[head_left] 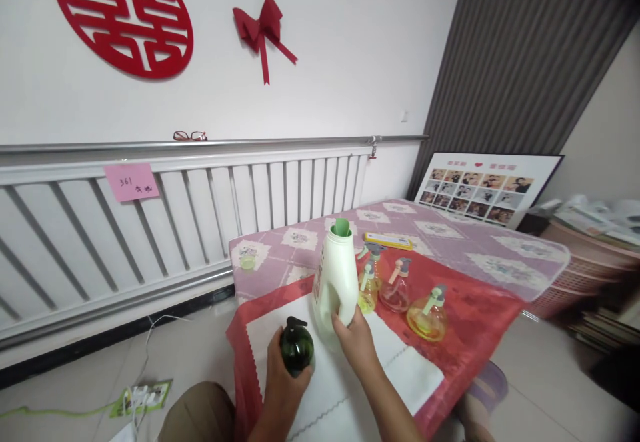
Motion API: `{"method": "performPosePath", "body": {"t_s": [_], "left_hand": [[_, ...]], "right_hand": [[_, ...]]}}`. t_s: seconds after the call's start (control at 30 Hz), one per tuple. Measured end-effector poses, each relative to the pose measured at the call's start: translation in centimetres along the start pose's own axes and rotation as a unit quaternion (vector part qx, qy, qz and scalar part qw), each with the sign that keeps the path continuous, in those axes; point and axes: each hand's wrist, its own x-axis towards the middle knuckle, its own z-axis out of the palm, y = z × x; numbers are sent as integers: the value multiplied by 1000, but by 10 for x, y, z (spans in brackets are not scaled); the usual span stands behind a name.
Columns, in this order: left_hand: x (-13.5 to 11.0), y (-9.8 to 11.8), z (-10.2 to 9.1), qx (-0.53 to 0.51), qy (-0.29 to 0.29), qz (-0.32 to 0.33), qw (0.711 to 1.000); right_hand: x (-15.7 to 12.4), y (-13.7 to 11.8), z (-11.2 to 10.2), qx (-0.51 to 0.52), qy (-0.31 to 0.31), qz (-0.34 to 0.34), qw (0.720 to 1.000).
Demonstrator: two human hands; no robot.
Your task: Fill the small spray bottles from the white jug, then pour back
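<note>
Left hand wrapped around green bottle, right hand gripping white jug at its base, both upright on tabletop beside three spray bottles.

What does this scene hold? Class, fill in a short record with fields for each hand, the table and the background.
left hand: the left hand grips a dark green pump bottle
right hand: the right hand holds a white jug with a green spout, upright
table: red cloth over a pink patterned cover; white towel; three small spray bottles
background: white radiator, pink note, red bow on the wall
</note>
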Motion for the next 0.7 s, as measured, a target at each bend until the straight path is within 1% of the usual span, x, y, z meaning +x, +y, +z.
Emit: {"method": "performPosePath", "body": {"t_s": [0.13, 0.23, 0.33, 0.53, 0.6, 0.7], "left_hand": [[0, 1, 3, 27, -18, 28, 999], [0, 6, 2, 32, -14, 44, 998], [-1, 12, 1, 37, -12, 44, 998], [-13, 27, 4, 46, -9, 21, 999], [-18, 29, 6, 48, -8, 16, 999], [-24, 29, 8, 46, -12, 13, 999]], "right_hand": [[21, 16, 5, -2, 1, -13, 1000], [21, 33, 10, -6, -5, -10, 1000], [14, 43, 13, -10, -7, 1, 1000], [2, 47, 11, -3, 7, 20, 1000], [-8, 52, 7, 4, 21, 29, 999], [-33, 58, 2, 11, 66, 57, 996]]}}
